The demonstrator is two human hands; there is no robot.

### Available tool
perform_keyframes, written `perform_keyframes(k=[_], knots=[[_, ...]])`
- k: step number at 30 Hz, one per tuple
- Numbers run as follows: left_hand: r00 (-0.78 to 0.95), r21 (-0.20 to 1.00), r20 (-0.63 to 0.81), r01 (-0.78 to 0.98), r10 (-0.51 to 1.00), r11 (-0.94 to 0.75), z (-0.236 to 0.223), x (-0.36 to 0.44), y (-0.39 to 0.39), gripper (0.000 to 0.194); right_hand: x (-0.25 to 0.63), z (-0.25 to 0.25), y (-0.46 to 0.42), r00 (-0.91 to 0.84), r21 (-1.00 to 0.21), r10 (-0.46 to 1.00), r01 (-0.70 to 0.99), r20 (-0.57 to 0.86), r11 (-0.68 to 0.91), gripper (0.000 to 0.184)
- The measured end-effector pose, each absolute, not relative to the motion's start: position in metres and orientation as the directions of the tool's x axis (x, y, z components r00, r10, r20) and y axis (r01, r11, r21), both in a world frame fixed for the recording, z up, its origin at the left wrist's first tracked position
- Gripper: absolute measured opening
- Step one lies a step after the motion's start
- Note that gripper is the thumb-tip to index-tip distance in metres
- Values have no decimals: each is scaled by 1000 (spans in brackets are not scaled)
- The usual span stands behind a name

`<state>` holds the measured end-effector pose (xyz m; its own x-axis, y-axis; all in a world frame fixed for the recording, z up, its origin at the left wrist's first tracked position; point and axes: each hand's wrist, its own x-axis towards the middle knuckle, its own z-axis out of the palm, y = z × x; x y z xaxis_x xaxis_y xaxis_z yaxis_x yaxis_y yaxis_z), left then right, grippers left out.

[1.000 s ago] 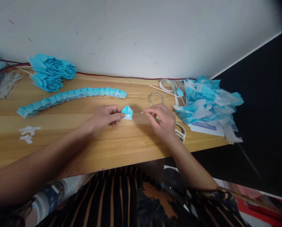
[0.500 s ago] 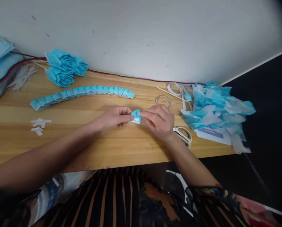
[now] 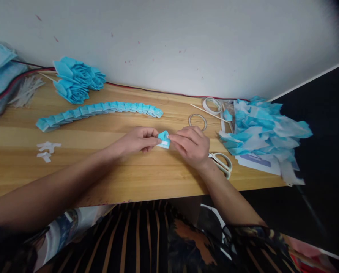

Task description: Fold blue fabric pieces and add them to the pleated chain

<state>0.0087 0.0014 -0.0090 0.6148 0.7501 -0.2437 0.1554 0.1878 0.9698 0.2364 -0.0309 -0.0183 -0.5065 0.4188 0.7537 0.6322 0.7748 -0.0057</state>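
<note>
A small folded blue paper piece (image 3: 164, 138) with a white strip along its lower edge sits between my two hands, just above the wooden table (image 3: 135, 174). My left hand (image 3: 136, 140) pinches its left side with thumb and fingers closed. My right hand (image 3: 192, 145) is curled, its fingertips pressed on the piece's right side. A long chain of folded blue paper (image 3: 98, 111) lies behind my hands.
Blue paper flowers (image 3: 76, 80) lie at the back left. A pile of blue and white paper pieces (image 3: 262, 127) sits at the right, with scissors (image 3: 222, 163), two tape rolls (image 3: 197, 121) (image 3: 212, 105) and a thin stick (image 3: 206, 112) nearby. White scraps (image 3: 47, 149) lie at the left.
My right hand, which held a thin white strip apart from the blue piece, has moved left and now pinches the piece together with my left hand. The view shifted slightly.
</note>
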Motion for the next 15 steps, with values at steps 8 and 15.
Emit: perform_keyframes(k=[8,15], knots=[[619,970,-240,128,748,206,-12,8,2,20,237,-21,-30,-509,-8,435,643,743,766,21],[594,973,-224,96,772,209,-13,8,1,20,236,-23,-30,-486,-61,476,651,733,757,21]])
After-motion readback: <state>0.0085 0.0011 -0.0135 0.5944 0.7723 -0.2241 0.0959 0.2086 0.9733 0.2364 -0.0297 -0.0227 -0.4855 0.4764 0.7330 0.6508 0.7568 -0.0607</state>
